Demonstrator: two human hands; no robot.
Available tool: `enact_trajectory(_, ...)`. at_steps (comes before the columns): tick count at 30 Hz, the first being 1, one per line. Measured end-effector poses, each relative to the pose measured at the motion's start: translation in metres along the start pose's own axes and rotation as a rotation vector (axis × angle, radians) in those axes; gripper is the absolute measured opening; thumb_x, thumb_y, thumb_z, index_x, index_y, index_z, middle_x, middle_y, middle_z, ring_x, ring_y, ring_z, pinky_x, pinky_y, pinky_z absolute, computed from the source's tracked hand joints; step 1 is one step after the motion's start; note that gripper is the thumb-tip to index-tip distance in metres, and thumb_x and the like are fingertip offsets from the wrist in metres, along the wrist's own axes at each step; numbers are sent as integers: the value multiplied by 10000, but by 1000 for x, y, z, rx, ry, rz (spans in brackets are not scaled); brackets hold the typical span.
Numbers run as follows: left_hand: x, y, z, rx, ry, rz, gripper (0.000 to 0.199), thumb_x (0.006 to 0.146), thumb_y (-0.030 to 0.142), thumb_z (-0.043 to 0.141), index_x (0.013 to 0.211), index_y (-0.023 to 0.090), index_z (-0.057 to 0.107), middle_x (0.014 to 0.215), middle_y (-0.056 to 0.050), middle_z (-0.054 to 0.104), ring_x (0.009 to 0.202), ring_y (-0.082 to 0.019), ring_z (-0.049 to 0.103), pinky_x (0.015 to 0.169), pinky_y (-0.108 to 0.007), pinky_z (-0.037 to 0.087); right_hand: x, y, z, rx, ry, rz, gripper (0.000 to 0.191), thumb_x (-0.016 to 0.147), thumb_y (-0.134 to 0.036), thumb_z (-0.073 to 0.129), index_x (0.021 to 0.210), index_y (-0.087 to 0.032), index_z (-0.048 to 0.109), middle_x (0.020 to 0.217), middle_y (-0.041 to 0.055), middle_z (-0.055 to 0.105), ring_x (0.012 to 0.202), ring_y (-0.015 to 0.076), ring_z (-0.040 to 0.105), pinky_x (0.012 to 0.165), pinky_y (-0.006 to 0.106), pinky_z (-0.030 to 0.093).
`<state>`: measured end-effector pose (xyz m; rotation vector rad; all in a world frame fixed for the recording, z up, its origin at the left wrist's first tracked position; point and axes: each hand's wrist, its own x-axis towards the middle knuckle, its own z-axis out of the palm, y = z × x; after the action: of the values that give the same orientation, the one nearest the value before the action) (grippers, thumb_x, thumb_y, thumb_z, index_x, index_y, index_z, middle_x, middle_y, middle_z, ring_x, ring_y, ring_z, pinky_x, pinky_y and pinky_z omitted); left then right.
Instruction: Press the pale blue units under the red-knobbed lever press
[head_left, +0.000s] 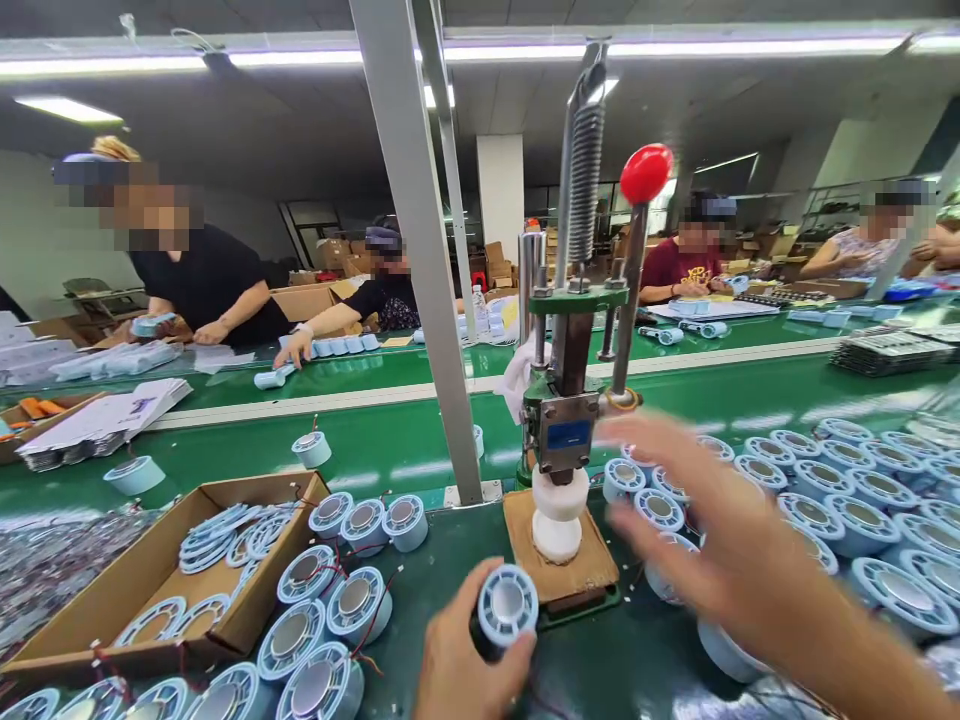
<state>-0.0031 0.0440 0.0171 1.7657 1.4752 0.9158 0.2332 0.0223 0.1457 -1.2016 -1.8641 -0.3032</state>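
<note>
your left hand [461, 660] grips 1 pale blue round speaker unit [508, 605] at the near edge of the green table [420, 440], fingers curled around its body, face turned up toward you, just in front of the hand press [574, 400] on its wooden base [562, 565]. your right hand [705, 530] is blurred, fingers spread and holding nothing, over the speaker units [847, 490] massed on the right. a cardboard box [150, 580] of blue rings sits at left.
</note>
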Motion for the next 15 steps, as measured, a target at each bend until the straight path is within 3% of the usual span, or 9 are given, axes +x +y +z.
enact_trajectory(1, 13, 14, -4, -24, -7, 6, 552, 668, 316, 642, 1207, 199, 620, 1146, -38, 719, 1056, -253, 661, 963, -333, 494, 37, 9, -20, -50, 155, -25, 449, 879, -256, 554, 1325, -208, 545, 1330, 74, 576, 1244, 241, 555, 1078, 440, 476)
enact_trajectory(3, 38, 38, -3, -122, -44, 48, 518, 674, 302, 666, 1177, 187, 630, 1139, -52, 715, 1043, -263, 652, 958, -361, 489, 109, 26, -48, -100, 380, -27, 470, 855, -223, 594, 1317, -143, 560, 1276, 111, 594, 1186, 244, 576, 1001, 417, 513)
enact_trajectory(5, 59, 52, 6, -226, -78, 99, 515, 661, 272, 684, 1163, 167, 633, 1111, -65, 719, 1001, -262, 655, 936, -375, 495, 168, 42, -56, -58, 450, 42, 386, 894, -216, 560, 1267, -120, 600, 1107, 99, 665, 1008, 190, 637, 928, 368, 526)
enact_trajectory(7, 76, 58, 20, -300, -124, 147, 535, 645, 245, 699, 1167, 148, 628, 1115, -75, 718, 996, -255, 657, 930, -365, 500, 208, 55, -51, 103, 402, 111, 282, 927, -187, 457, 1076, -100, 680, 852, 61, 682, 727, 121, 642, 756, 287, 546)
enact_trajectory(9, 87, 56, 31, -364, -186, 182, 548, 636, 229, 712, 1168, 130, 627, 1119, -84, 720, 999, -245, 662, 923, -342, 509, 229, 65, -41, 294, 321, 157, 301, 897, -154, 394, 848, -95, 685, 662, 26, 617, 509, 75, 564, 540, 203, 486)
enact_trajectory(11, 92, 52, 37, -416, -251, 200, 534, 638, 228, 726, 1152, 116, 635, 1101, -91, 726, 988, -243, 669, 911, -330, 517, 236, 69, -37, 413, 276, 196, 288, 854, -142, 387, 741, -102, 649, 606, 13, 577, 431, 57, 517, 434, 166, 408)
enact_trajectory(13, 92, 47, 38, -438, -287, 201, 525, 652, 241, 740, 1152, 112, 641, 1098, -98, 727, 994, -254, 669, 912, -341, 520, 226, 63, -44, 446, 271, 224, 274, 848, -140, 387, 742, -105, 637, 627, 15, 580, 442, 55, 522, 431, 163, 403)
enact_trajectory(15, 88, 42, 38, -438, -285, 197, 554, 667, 242, 751, 1194, 128, 628, 1150, -102, 711, 1061, -272, 649, 949, -363, 507, 196, 48, -59, 435, 289, 220, 266, 888, -171, 403, 819, -105, 652, 700, 23, 602, 521, 60, 562, 491, 170, 441)
